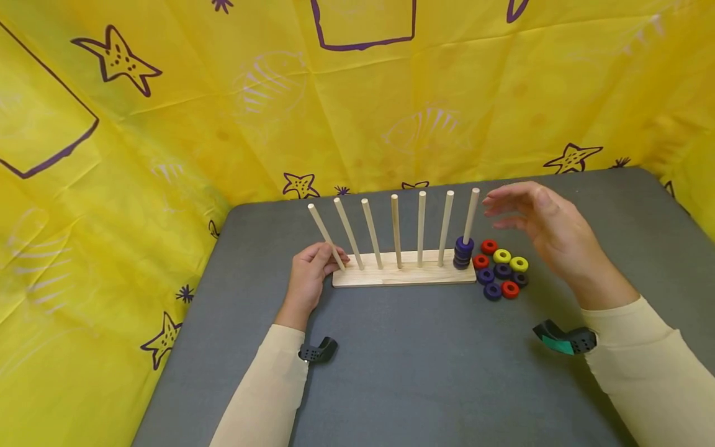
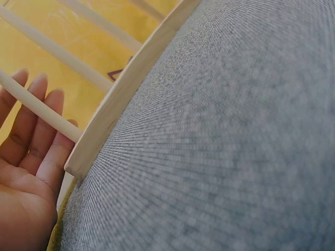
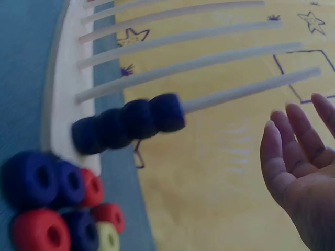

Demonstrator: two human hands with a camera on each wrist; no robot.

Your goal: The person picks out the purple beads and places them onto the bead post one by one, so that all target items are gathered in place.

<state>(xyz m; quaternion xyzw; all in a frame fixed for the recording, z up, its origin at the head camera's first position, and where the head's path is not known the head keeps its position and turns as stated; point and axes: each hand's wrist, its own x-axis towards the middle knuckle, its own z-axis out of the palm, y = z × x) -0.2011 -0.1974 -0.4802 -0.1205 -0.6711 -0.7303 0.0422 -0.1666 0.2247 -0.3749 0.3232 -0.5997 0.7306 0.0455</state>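
A wooden peg stand (image 1: 410, 276) lies across the table, with several upright pegs in a row. At its left end my left hand (image 1: 310, 273) holds the leftmost peg (image 1: 318, 218) low down, thumb on the near side and fingers behind it. The left wrist view has these fingers (image 2: 39, 112) loosely bent past the peg, near the base; the thumb is out of sight there. Several dark blue rings (image 1: 463, 253) are stacked on the rightmost peg (image 1: 472, 214). My right hand (image 1: 544, 217) is raised right of that peg, fingers loosely bent, holding nothing.
Loose red (image 1: 510, 289), yellow (image 1: 518, 264) and dark blue rings (image 1: 493, 292) lie on the grey table (image 1: 402, 360) beside the stand's right end. A yellow patterned cloth (image 1: 357, 112) hangs behind and to the sides.
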